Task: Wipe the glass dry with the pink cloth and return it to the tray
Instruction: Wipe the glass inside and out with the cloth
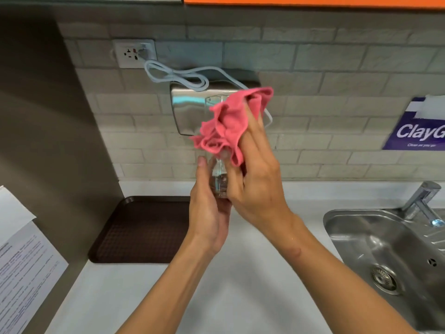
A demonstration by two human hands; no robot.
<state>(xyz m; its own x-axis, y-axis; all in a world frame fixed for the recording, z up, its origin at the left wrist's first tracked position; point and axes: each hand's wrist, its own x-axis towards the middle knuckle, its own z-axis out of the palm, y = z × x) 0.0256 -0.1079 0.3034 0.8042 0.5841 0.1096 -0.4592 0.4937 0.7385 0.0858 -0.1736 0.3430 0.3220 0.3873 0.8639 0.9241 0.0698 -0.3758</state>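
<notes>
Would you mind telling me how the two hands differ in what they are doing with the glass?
The left hand wraps the lower part of the glass from the left; the right hand holds the pink cloth bunched at the top. The left hand's grip is bare; the right hand's fingers press cloth. Both are raised above the counter.

Both hands raised together, left hand [209,208] cupped and gripping, right hand [257,179] fingers extended upward.
</notes>
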